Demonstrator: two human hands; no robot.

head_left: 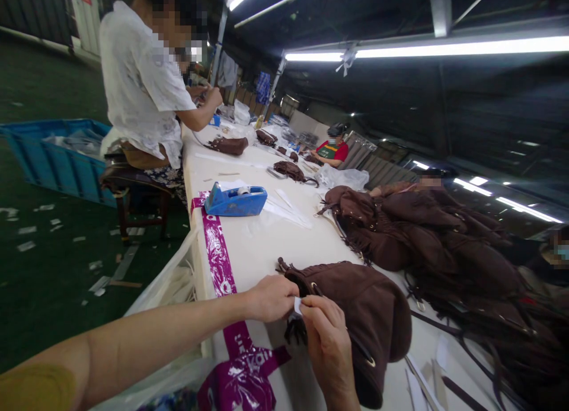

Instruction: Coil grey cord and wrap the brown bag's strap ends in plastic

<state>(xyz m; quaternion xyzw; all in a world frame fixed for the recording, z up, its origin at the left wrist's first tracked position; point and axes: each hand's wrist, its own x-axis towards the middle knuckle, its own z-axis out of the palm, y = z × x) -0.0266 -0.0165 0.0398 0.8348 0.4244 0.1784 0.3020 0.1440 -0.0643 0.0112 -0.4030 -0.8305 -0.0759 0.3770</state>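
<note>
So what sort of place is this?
Most likely a bag workshop or factory floor. A heap of similar brown bags lies on a long white worktable, a blue tape dispenser stands near its edge, and a co-worker in white is at the same table.

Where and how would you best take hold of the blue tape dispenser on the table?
Probably grip the blue tape dispenser across its body, coming from above on the wearer's side, with thumb and fingers on opposite long walls. It stands upright, long and low, and its near long wall faces the wearer unobstructed.
</note>
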